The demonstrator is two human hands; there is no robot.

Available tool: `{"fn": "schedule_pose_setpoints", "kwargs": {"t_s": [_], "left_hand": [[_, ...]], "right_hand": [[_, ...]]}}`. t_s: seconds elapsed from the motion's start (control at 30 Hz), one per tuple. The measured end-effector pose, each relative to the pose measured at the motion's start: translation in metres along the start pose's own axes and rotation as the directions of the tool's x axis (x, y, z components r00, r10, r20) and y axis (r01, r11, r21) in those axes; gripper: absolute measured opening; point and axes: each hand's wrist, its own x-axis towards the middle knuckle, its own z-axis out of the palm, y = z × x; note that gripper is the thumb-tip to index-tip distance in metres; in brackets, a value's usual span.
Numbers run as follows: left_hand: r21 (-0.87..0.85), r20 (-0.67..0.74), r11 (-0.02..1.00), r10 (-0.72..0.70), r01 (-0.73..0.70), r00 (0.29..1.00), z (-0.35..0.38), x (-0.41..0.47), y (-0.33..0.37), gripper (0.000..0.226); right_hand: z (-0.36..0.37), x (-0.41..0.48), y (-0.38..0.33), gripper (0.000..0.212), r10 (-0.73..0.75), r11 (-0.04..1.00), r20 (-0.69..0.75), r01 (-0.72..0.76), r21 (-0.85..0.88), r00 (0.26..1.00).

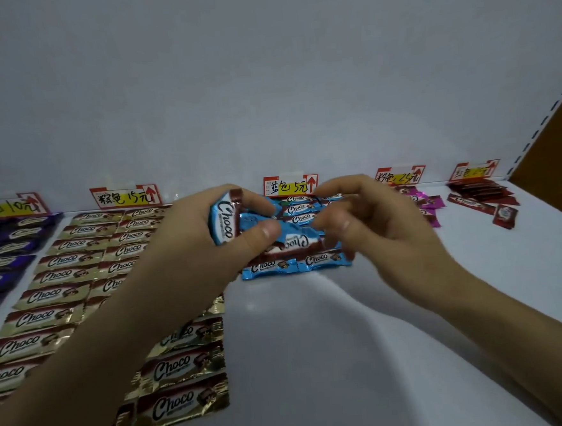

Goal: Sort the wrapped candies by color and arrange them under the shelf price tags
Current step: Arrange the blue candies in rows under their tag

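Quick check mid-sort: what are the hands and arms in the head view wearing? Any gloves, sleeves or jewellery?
Nothing shows on them. The left hand and right hand are bare: no gloves, rings or tape. The left forearm and right forearm are uncovered down to the frame's lower edge, with no sleeve, watch or band in view.

Five handwritten price tags stand at the back of the shelf [332, 342], each with a red up arrow. The leftmost tag [9, 206] reads "色 10元", its first character partly cut off. The second tag [125, 196] reads "粽色 15元", the middle tag [290, 185] "蓝色 5元" and the fourth tag [400, 175] "粉色 25元". The rightmost tag [473, 170] begins "红色", its price too blurred to read. "Choco" is printed on the purple candies [5, 238], gold candies [42, 296], blue candies [301, 208] and the blue candy [224, 221] gripped by the left hand [208, 241].
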Motion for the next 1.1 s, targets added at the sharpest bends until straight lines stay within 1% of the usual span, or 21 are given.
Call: {"fn": "schedule_pose_setpoints", "kwargs": {"t_s": [0.07,0.13,0.17,0.23,0.27,0.37,0.4,0.47,0.5,0.53,0.57,0.6,0.63,0.7,0.77,0.83,0.9,0.97,1.0,1.07,1.1], "left_hand": [[0.028,0.031,0.996,0.088,-0.089,0.996,0.008,-0.003,0.005,0.016],[0.030,0.028,0.992,0.125,-0.126,0.992,0.014,-0.005,0.007,0.020],[0.026,0.005,0.992,0.124,-0.124,0.992,0.016,-0.004,0.007,0.016],[0.024,-0.062,0.995,0.102,-0.100,0.993,0.016,-0.003,0.006,0.004],[0.013,-0.099,0.996,0.085,-0.084,0.991,0.015,-0.003,0.004,0.006],[-0.096,-0.150,0.995,0.005,-0.020,0.989,0.011,-0.003,0.004,0.007],[-0.133,-0.147,0.991,-0.015,-0.005,0.989,0.011,-0.003,0.005,0.006],[-0.161,-0.139,0.987,-0.026,0.003,0.990,0.012,-0.004,0.007,0.005],[-0.162,-0.135,0.987,-0.025,0.003,0.990,0.013,-0.004,0.008,0.005],[-0.160,-0.131,0.987,-0.020,-0.001,0.991,0.013,-0.004,0.008,0.005],[-0.160,-0.128,0.987,-0.019,-0.001,0.992,0.014,-0.005,0.009,0.005],[-0.158,-0.124,0.988,-0.017,-0.003,0.992,0.014,-0.005,0.008,0.005],[-0.158,-0.117,0.987,-0.021,0.002,0.993,0.014,-0.005,0.009,0.005],[-0.160,-0.102,0.987,-0.032,0.015,0.994,0.014,-0.006,0.009,0.005],[-0.150,-0.083,0.988,-0.033,0.021,0.996,0.015,-0.006,0.010,0.005],[-0.130,-0.059,0.991,-0.041,0.033,0.997,0.015,-0.007,0.011,0.005],[-0.104,-0.033,0.993,-0.051,0.047,0.998,0.017,-0.008,0.011,0.006],[-0.086,-0.017,0.995,-0.047,0.045,0.999,0.019,-0.008,0.012,0.004],[-0.084,-0.011,0.996,-0.035,0.034,0.999,0.020,-0.009,0.014,0.010],[-0.088,0.000,0.996,-0.005,0.005,1.000,0.022,-0.011,0.017,0.026],[-0.090,0.005,0.996,0.005,-0.004,1.000,0.023,-0.012,0.018,0.032]], "right_hand": [[0.010,-0.003,-0.002,0.029,0.062,0.997,0.096,-0.067,0.049,0.993],[0.010,-0.005,-0.003,0.035,0.103,0.993,0.079,-0.106,0.042,0.992],[0.007,-0.005,-0.004,0.037,0.121,0.991,0.056,-0.124,0.051,0.991],[-0.002,-0.005,-0.004,0.039,0.164,0.981,0.015,-0.164,0.099,0.986],[-0.007,-0.005,-0.005,0.036,0.179,0.977,0.000,-0.178,0.116,0.984],[-0.021,0.000,-0.007,0.018,0.184,0.979,-0.022,-0.181,0.094,0.983],[-0.026,0.002,-0.008,0.019,0.201,0.974,-0.023,-0.197,0.111,0.979],[-0.040,0.005,-0.010,0.035,0.268,0.954,-0.015,-0.263,0.141,0.963],[-0.048,0.006,-0.011,0.038,0.287,0.953,-0.004,-0.285,0.102,0.958],[-0.057,0.006,-0.011,0.037,0.290,0.957,0.010,-0.290,-0.005,0.957],[-0.065,0.005,-0.010,0.035,0.294,0.945,0.029,-0.286,-0.156,0.955],[-0.071,0.004,-0.009,0.036,0.309,0.915,0.045,-0.283,-0.288,0.950],[-0.076,0.001,-0.007,0.035,0.330,0.882,0.053,-0.287,-0.372,0.943],[-0.082,-0.004,-0.003,0.035,0.390,0.825,0.063,-0.319,-0.467,0.919],[-0.081,-0.010,-0.001,0.033,0.462,0.786,0.123,-0.342,-0.514,0.878],[-0.074,-0.014,-0.003,0.030,0.483,0.808,0.171,-0.361,-0.466,0.859],[-0.064,-0.017,-0.009,0.027,0.437,0.869,0.169,-0.366,-0.334,0.883],[-0.051,-0.016,-0.018,0.024,0.381,0.923,0.129,-0.368,-0.111,0.916],[-0.043,-0.015,-0.023,0.023,0.362,0.929,0.105,-0.368,0.041,0.926],[-0.027,-0.011,-0.032,0.021,0.362,0.882,0.046,-0.358,0.305,0.931],[-0.019,-0.010,-0.035,0.018,0.378,0.847,0.020,-0.354,0.397,0.926]]}}
